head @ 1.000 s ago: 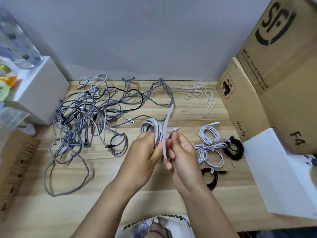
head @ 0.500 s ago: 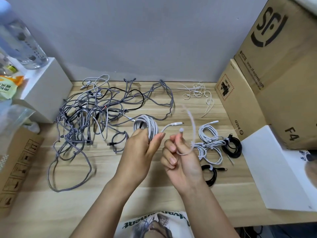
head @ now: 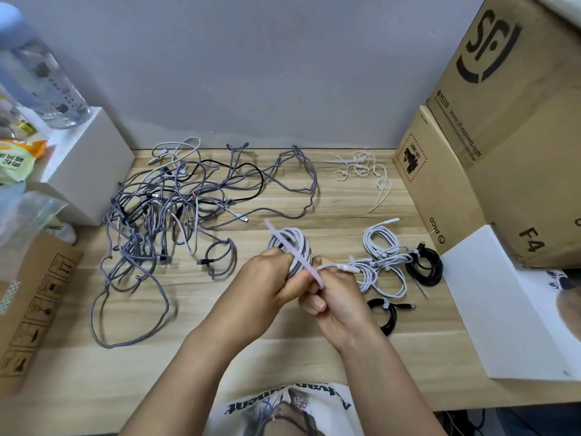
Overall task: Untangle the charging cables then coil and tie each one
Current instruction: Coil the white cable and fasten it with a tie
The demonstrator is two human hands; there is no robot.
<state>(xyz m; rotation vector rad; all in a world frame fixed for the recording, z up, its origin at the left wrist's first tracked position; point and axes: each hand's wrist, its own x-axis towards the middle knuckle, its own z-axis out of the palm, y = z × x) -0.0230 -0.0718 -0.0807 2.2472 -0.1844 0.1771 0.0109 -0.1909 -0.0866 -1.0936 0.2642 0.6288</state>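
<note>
White coiled cable (head: 295, 247) gripped in left hand (head: 264, 287); right hand (head: 336, 297) pinches a white tie strip (head: 295, 256) laid diagonally across the coil, above wooden table (head: 220, 357).

storage corner | shipping cartons (head: 509, 127) | wooden desk (head: 220, 357)

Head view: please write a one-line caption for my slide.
Both hands, left and right, wrap a white tie around a coiled cable.
</note>
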